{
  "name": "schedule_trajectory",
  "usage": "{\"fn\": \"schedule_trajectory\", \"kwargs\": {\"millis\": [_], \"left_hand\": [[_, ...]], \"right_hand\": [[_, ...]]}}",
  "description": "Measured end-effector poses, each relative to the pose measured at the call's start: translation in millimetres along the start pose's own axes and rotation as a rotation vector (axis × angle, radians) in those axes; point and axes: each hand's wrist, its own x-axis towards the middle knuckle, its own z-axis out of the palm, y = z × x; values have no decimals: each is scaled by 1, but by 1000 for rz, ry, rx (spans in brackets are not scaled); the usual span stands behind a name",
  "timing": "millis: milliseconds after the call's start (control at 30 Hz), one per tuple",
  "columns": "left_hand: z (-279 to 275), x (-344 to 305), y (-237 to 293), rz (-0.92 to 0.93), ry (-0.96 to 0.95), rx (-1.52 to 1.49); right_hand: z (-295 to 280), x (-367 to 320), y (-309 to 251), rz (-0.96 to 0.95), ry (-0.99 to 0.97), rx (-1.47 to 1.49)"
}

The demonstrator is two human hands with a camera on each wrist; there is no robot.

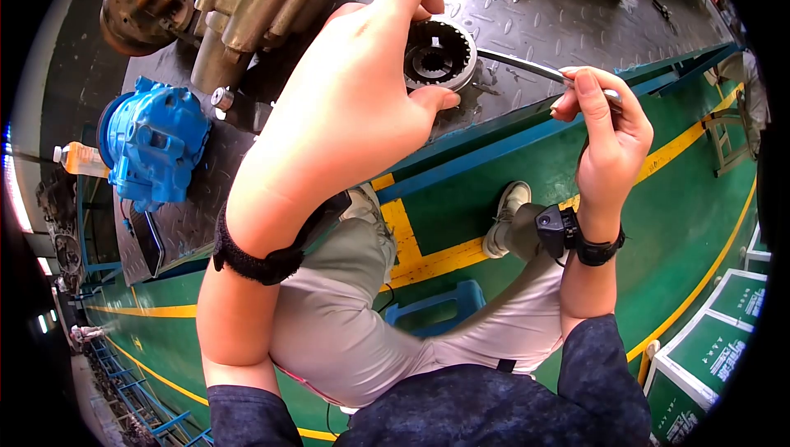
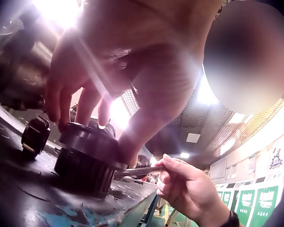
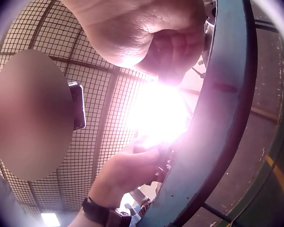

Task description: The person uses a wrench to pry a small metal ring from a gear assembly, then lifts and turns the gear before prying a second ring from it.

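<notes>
A round toothed metal ring assembly (image 1: 467,63) stands on the dark metal tabletop. The left hand (image 1: 346,85) grips its rim, thumb at the near side and fingers at the far side; the left wrist view shows this hand (image 2: 128,71) over the ring assembly (image 2: 87,156) from the side. The right hand (image 1: 609,118) pinches a thin metal rod-like tool (image 1: 527,65), whose far end reaches the ring's side. In the left wrist view the tool (image 2: 139,171) meets the part low, below the left thumb. Glare hides the tool in the right wrist view.
A blue casting (image 1: 156,143), a large metal housing (image 1: 255,3) and a rusty round part (image 1: 136,7) stand at the left of the tabletop (image 1: 568,19). An orange bottle (image 1: 82,159) and a phone (image 1: 146,241) are further left. A blue stool (image 1: 440,307) is below.
</notes>
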Motion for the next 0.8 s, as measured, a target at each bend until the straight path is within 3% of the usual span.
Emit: {"fn": "schedule_trajectory", "kwargs": {"millis": [233,367,567,800], "left_hand": [[8,0,-5,89,73,42],[3,0,33,8,64,217],[15,5,10,4,189,375],[19,2,15,-48,149,562]], "right_hand": [[0,1,0,-14,3,-26],[0,1,1,-15,7,-33],[1,0,0,-12,12,-39],[2,-3,-2,-7,10,-20]]}}
